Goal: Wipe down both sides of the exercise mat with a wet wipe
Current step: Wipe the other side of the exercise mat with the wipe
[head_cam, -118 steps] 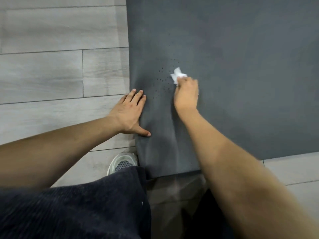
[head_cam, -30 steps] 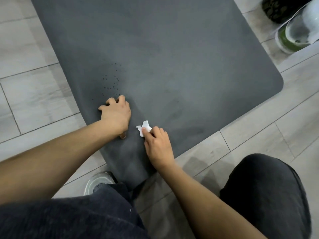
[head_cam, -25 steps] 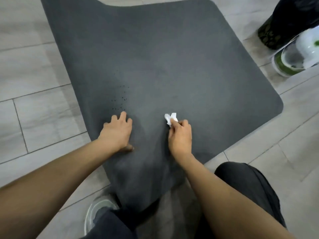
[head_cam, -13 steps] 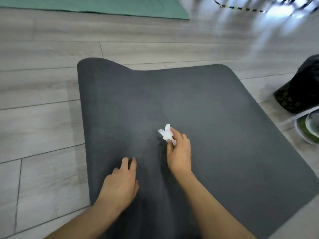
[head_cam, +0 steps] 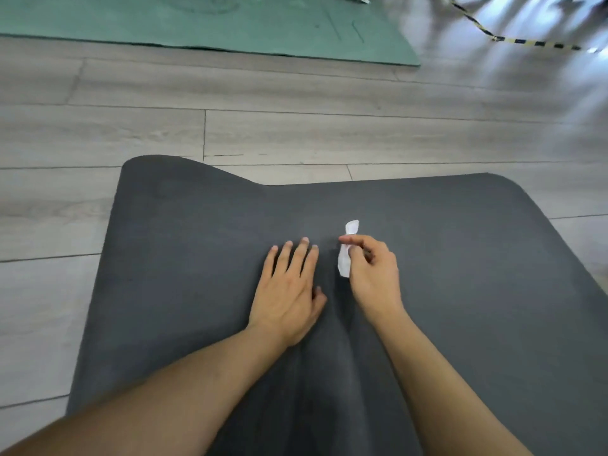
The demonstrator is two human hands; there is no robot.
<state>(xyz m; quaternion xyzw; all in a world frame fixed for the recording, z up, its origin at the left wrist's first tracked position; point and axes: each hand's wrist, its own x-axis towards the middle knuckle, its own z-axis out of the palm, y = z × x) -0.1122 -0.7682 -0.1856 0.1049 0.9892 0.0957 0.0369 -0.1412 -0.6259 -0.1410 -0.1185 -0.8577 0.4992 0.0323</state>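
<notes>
Now we are wiping the top face of the exercise mat (head_cam: 477, 258): right hand (head_cam: 371, 274) pinching the wet wipe (head_cam: 347, 248) mid-mat, left hand (head_cam: 289, 291) pressing flat beside it; next, probably sweeping toward the mat's far edge.

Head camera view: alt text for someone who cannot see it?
A right hand pinches a crumpled white wipe over a dark grey exercise mat, the left hand flat on it. A green mat lies beyond on pale wood floor.
</notes>
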